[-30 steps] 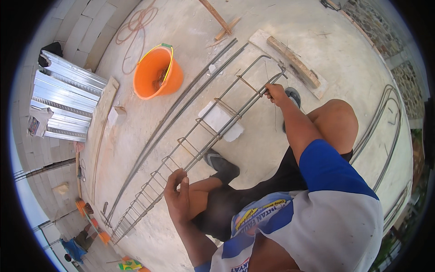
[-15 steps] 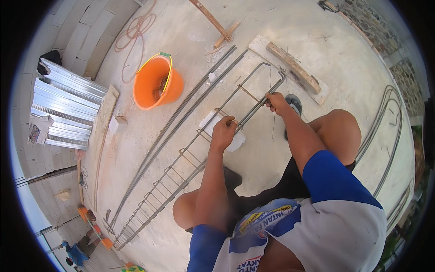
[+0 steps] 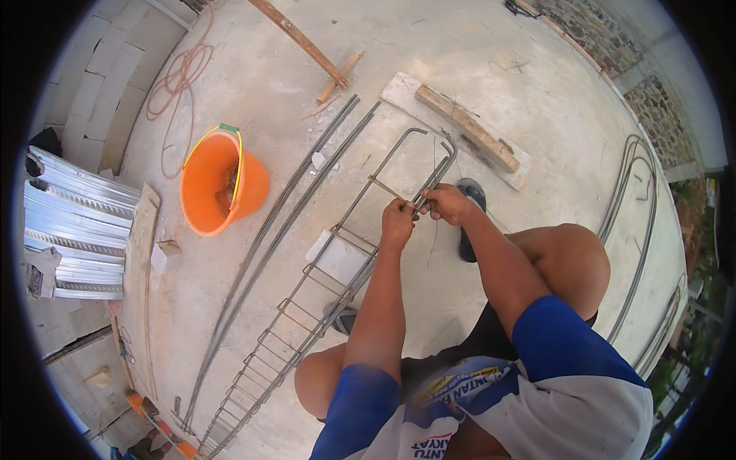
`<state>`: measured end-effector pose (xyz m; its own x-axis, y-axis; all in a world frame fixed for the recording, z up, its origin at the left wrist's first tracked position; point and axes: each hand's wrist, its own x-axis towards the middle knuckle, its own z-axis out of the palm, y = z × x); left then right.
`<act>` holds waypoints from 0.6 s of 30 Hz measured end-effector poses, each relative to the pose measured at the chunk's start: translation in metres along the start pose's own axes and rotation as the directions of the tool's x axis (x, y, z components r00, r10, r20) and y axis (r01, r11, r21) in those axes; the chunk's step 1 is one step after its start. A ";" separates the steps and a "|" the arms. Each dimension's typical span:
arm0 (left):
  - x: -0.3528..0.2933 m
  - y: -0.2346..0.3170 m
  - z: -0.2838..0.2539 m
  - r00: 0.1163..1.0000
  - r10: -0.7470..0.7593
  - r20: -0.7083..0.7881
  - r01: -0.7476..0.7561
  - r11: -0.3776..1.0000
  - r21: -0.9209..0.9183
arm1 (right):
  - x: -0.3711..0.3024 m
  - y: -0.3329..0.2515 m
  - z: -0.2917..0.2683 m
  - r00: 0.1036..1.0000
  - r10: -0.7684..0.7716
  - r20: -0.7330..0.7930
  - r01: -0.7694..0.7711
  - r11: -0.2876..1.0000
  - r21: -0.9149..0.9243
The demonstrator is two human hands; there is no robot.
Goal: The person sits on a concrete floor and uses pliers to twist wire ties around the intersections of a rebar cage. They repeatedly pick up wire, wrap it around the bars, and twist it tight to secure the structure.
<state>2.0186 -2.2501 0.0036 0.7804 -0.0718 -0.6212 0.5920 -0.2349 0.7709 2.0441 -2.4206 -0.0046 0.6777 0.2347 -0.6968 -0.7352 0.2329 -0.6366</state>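
A long, narrow rebar cage of steel bars and square stirrups slants from the lower left up to hooked bar ends in front of me. My left hand is closed at a stirrup corner near that end, fingertips on the steel. Right beside it, my right hand pinches at the same joint, nearly touching the left. Thin tie wire hangs below the right hand's fingers. Exactly what lies between the fingertips is partly hidden. A pale block sits beneath the cage.
An orange bucket with wire inside stands left, past loose rebar. Timber lies on a board beyond the cage. Bent bars lie at right. Corrugated metal sheets lean at far left. My sandalled foot is beside the cage end.
My left hand has moved up along the cage to the stirrup joint, and my right hand has come down beside it. The view has shifted, so the surroundings sit lower and further left.
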 end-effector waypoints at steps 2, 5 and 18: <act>-0.004 0.009 0.005 0.999 0.031 -0.024 -0.033 0.996 -0.084 | 0.002 0.000 -0.006 1.000 -0.009 0.018 0.009 1.000 -0.022; -0.006 0.012 0.005 0.993 0.098 -0.063 -0.103 0.991 -0.082 | 0.002 -0.003 -0.006 1.000 0.004 0.023 -0.003 1.000 -0.023; -0.005 0.002 0.003 0.984 0.173 -0.047 -0.163 0.971 0.173 | -0.003 -0.009 0.004 1.000 0.021 0.021 -0.021 1.000 -0.014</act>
<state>2.0148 -2.2532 0.0078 0.8798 -0.0655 -0.4708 0.4132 -0.3841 0.8257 2.0488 -2.4192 0.0043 0.6623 0.2595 -0.7029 -0.7492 0.2146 -0.6266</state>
